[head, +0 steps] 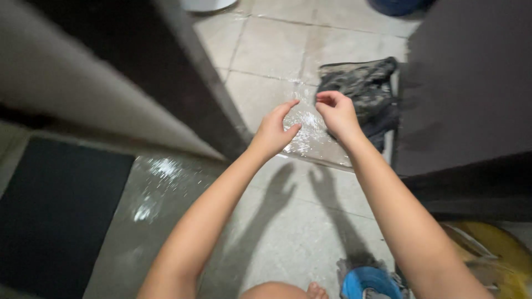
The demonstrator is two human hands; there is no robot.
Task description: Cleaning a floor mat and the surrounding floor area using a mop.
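My left hand [272, 132] was open and held nothing. My right hand [337, 113] was half curled, fingers pinched, empty too. One dark cloth [363, 88] lay crumpled on the wet floor [288, 221] just past my right hand. It looked soft, floppy and maybe soaked, so heavy; I would grab a bunched edge. One blue tub [368, 282] sat by my foot.

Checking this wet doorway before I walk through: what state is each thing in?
Left hand: raised, fingers curled, empty.
Right hand: raised, fingertips pinched, apparently empty.
Camouflage cloth: crumpled on the floor.
Tiled floor: wet, glistening.
Dark mat: lying flat.
Blue container: open-topped, contents unclear.
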